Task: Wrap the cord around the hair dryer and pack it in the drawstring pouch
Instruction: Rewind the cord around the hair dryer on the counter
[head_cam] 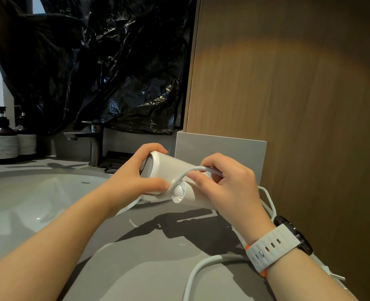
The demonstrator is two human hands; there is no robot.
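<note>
A white hair dryer (171,165) is held above the grey countertop (149,253), barrel pointing left. My left hand (136,177) grips the barrel near its open end, thumb pressing the cord against the body. My right hand (229,183) pinches the white cord (192,170), which arcs over the barrel. The rest of the cord (199,268) trails down across the counter under my right wrist. No drawstring pouch is in view.
A white sink basin (27,200) lies at the left with a dark faucet (94,144) behind it. Two pump bottles (3,135) stand at the far left. A grey box (223,151) sits against the wooden wall panel (288,105). Black plastic (103,61) hangs behind.
</note>
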